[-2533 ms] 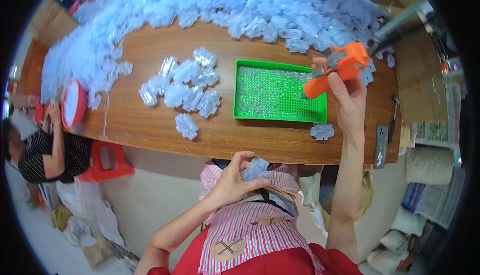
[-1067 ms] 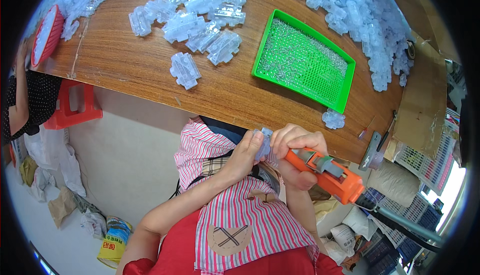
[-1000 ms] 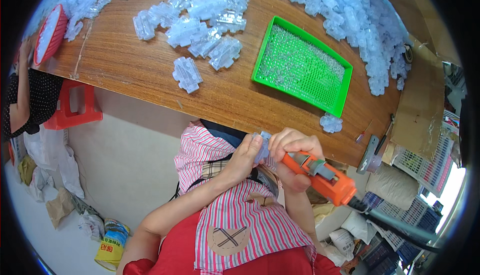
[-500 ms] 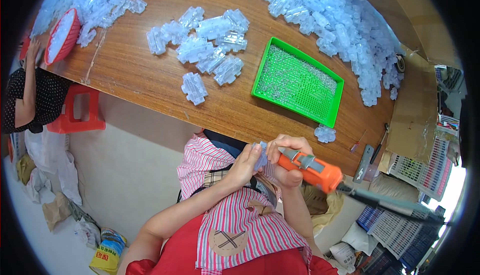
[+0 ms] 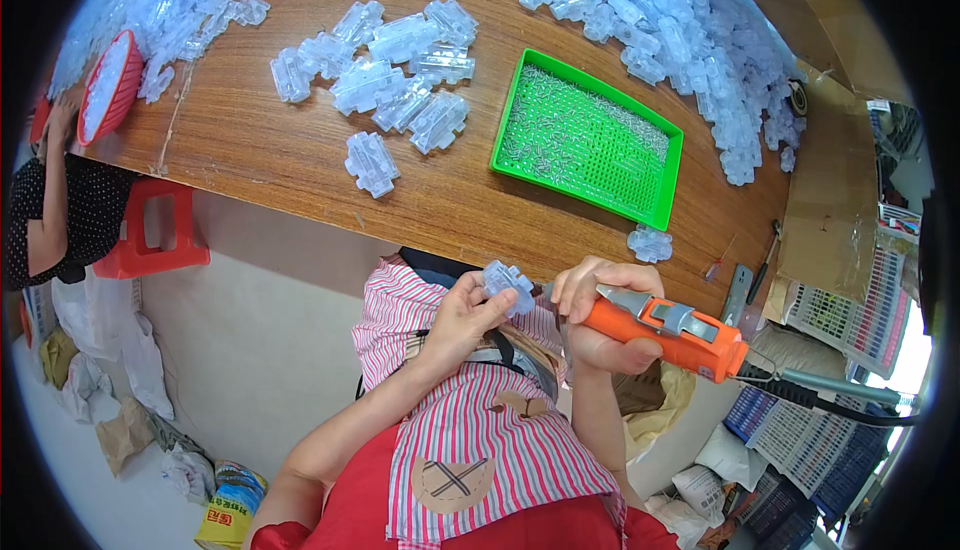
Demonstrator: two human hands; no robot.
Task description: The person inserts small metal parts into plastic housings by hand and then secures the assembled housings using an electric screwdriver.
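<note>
Between the fingers and thumb of my left hand (image 5: 466, 316) is a clear plastic part (image 5: 508, 287), held over my lap just off the table's front edge. My right hand (image 5: 606, 312) is wrapped round an orange electric screwdriver (image 5: 665, 335). The tool's tip points left toward the plastic part, with a small gap between them; a cable runs off its back end. On the table ahead lies a green perforated tray (image 5: 583, 197) with many small metal screws (image 5: 560, 120) in it. A single clear part (image 5: 371, 164) sits left of the tray, near a loose group of similar parts (image 5: 402, 100).
Big heaps of clear parts cover the back right (image 5: 690, 60) and back left (image 5: 150, 10) of the table (image 5: 290, 175). A co-worker's arm (image 5: 55, 185) is at the far left beside a red basket (image 5: 110, 87) and red stool (image 5: 160, 230). Cardboard (image 5: 825, 210) walls the right side.
My right hand has drawn the screwdriver to the right, away from the plastic part. My left hand has moved slightly left and up, and the part now shows more fully.
</note>
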